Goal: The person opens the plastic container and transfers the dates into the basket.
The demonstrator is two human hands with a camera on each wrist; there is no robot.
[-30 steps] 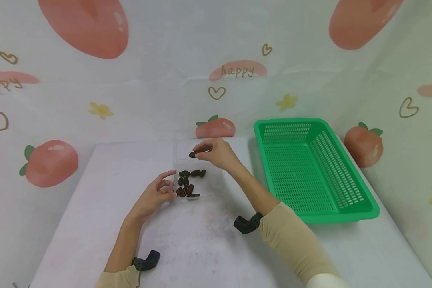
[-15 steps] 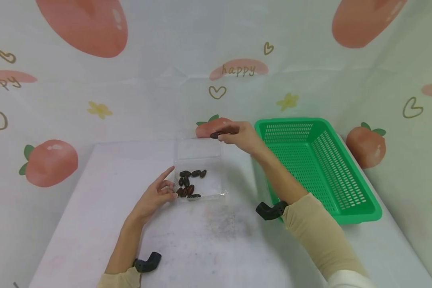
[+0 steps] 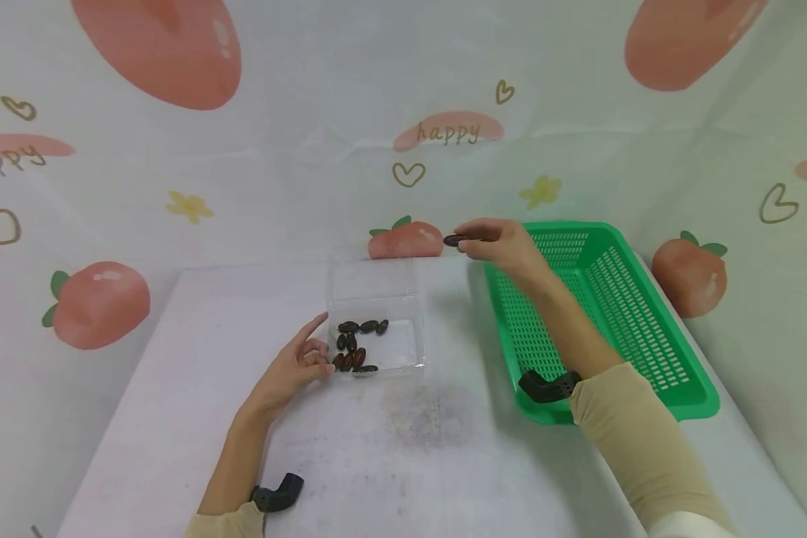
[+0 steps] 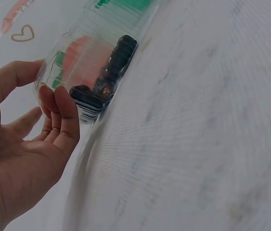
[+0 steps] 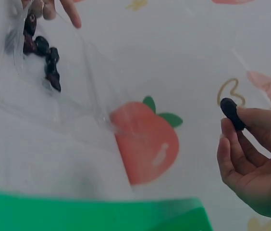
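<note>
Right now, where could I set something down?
Bare white tabletop lies left of the left hand, and between the forearms before the clear plastic box. Crowded: that box's left part, with dark oval pieces; and rightward, where the right arm crosses the green plastic basket.

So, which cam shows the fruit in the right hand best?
Right wrist: the dark fruit appears largest there, its upper end sticking clear of the right hand that pinches it. Head view shows it small and partly covered by the hand. Left wrist doesn't show it.
</note>
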